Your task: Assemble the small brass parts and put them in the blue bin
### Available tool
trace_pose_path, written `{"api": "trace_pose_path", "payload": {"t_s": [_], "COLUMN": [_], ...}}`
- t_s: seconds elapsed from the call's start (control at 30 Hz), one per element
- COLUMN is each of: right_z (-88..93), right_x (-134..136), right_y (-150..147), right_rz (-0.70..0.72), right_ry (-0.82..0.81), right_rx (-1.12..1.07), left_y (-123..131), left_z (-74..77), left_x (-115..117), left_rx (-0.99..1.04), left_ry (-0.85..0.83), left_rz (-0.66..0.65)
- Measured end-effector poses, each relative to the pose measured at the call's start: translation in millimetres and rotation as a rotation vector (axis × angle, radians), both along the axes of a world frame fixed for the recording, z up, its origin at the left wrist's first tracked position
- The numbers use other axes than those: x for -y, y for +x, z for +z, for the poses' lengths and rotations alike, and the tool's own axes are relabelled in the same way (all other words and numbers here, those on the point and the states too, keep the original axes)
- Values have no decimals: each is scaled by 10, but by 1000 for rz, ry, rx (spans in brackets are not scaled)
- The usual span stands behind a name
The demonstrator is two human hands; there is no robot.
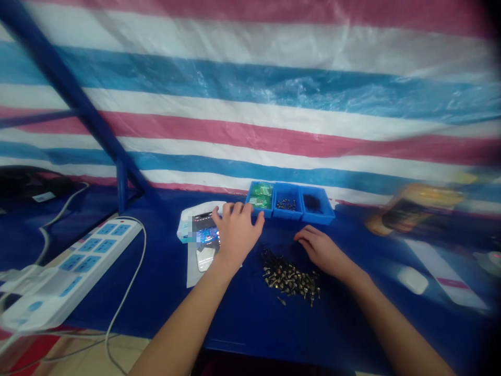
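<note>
Brass-coloured screws (289,277) lie in a loose heap on a dark blue surface (242,318) below a blue three-compartment tray (289,209), pointing every way with no shared long axis. The right hand (323,252), fingers open and slightly curled, rests just beside the heap. The left hand (237,235), fingers spread and gripping nothing, reaches the tray's left corner beside a phone (205,243).

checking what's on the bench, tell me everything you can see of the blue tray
The blue plastic tray stands at the far edge of the dark blue table. Three open compartments in a row hold green circuit boards, small screws and a dark heap, left to right. The left hand's fingers reach its front left corner; contact is unclear.
</note>
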State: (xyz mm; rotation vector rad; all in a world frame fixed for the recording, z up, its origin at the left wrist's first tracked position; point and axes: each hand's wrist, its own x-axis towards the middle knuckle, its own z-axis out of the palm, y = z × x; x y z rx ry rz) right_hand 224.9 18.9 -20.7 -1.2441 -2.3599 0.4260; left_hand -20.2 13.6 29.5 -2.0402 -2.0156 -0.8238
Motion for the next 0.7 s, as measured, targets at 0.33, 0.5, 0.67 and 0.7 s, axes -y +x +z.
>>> {"api": "trace_pose_path", "payload": {"t_s": [0.33,0.5,0.67,0.7], "right_z": [65,91,161,173], "right_x": [12,31,72,78], "right_y": [-26,-52,-91,-91], "right_rz": [13,1,-117,-148], "right_ry": [-21,-27,-43,-35], "right_rx": [-6,-51,-116,-118], "left_y": [-19,-52,113,146], "left_z": [-65,-29,-101,-133], "left_x": [30,-37,28,44], "left_rx": [-58,-44,-5,-9], "left_ry": [-109,41,32,1], "left_rz": [100,-1,-261,-307]}}
